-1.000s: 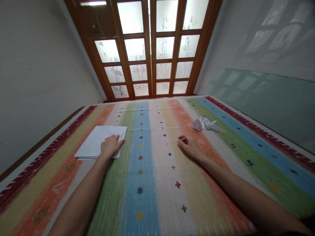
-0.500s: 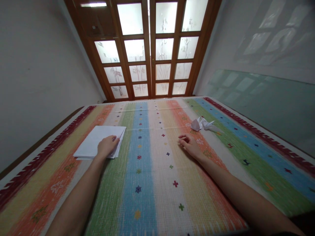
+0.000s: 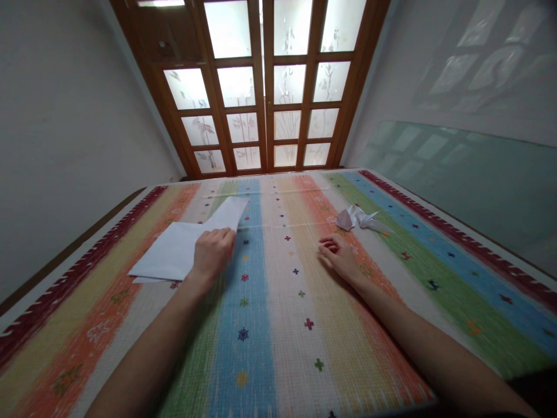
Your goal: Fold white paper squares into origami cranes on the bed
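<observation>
My left hand (image 3: 213, 252) is closed on the edge of a white sheet of paper (image 3: 230, 212), which tilts up off the stack and reaches past the hand toward the far side. Under and left of it lies a stack of white paper (image 3: 167, 251), its lower sheets slightly askew. My right hand (image 3: 337, 254) rests on the striped tablecloth (image 3: 289, 313), fingers loosely bent and slightly apart, with nothing in them. Just beyond it sit folded paper figures, a white origami crane (image 3: 368, 219) and a greyish folded piece (image 3: 344, 219) touching or close beside it.
The cloth covers a long table that reaches toward wooden doors (image 3: 267, 116) with frosted panes. A wall stands on each side, and a pale green glass panel (image 3: 470, 174) leans or hangs along the right one.
My left hand has moved right from the stack's edge, lifting a sheet of paper with it. My right hand has stayed nearly still.
</observation>
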`<state>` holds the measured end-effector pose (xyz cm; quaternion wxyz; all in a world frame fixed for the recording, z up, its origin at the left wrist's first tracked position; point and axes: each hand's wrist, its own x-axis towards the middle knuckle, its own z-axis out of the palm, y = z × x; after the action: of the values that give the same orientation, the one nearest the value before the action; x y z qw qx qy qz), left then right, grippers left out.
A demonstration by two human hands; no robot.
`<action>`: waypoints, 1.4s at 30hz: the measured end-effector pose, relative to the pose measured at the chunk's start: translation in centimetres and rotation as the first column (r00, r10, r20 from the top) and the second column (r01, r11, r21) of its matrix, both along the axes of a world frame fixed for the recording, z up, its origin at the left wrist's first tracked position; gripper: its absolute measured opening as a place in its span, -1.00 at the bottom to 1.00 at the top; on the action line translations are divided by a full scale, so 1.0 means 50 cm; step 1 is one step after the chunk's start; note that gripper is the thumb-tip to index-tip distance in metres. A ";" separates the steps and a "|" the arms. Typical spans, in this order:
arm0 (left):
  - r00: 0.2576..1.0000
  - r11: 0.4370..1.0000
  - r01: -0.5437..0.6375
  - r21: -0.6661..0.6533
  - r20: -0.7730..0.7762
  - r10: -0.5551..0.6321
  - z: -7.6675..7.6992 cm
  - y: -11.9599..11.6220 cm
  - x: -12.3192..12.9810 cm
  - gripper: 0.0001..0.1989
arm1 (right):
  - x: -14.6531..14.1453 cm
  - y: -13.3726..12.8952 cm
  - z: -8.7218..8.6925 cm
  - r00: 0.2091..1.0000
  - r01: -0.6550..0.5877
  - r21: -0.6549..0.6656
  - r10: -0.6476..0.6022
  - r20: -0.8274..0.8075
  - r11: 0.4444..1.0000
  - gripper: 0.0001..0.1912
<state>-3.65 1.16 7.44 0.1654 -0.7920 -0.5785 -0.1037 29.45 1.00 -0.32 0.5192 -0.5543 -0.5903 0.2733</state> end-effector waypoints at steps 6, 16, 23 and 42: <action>0.865 0.866 0.500 0.007 0.030 -0.500 -0.069 -0.050 0.090 -0.79 | 0.017 -0.004 -0.002 0.975 -0.014 0.126 -0.014 0.222 0.992 -0.40; 0.751 0.749 0.660 0.060 -0.038 -0.659 -0.128 -0.085 0.122 -0.79 | 0.018 -0.004 -0.023 0.729 -0.439 0.115 0.278 0.626 0.891 -0.55; 0.733 0.729 0.676 0.108 0.006 -0.680 -0.111 -0.094 0.126 -0.78 | 0.023 0.003 -0.032 0.620 -0.596 0.039 0.430 0.656 0.802 -0.60; 0.447 0.917 0.290 -0.273 0.886 0.122 -0.136 0.010 0.062 -0.56 | -0.003 -0.015 -0.003 0.933 -0.143 -0.163 0.188 0.306 0.976 -0.68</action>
<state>-0.57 1.65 0.64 -0.3272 -0.6631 -0.5456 -0.3945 29.29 0.25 -0.46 0.3522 -0.5738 -0.6911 0.2626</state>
